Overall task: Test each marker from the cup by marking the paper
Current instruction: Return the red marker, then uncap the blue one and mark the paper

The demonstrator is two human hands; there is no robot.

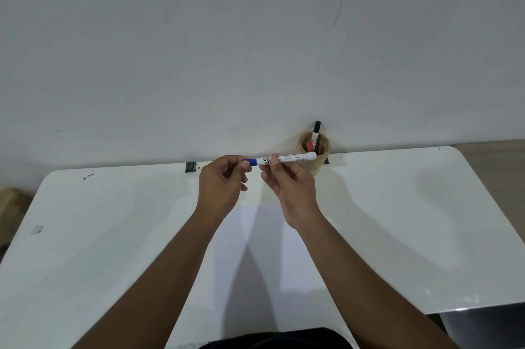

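I hold a white marker with a blue cap (287, 158) level above the table, in front of the cup. My left hand (221, 184) pinches the blue cap end. My right hand (289, 184) grips the white barrel near its middle. A brown cup (314, 154) stands at the table's far edge against the wall, partly hidden by the marker. Inside it are a black-capped marker (316, 131) standing upright and a red-capped marker (309, 146) lower down. A white sheet of paper (255, 249) lies on the table between my forearms.
The white table (113, 235) has rounded corners and a few dark specks at its far left. A small black clamp (190, 166) sits on the far edge, left of my hands. A grey wall rises right behind the table.
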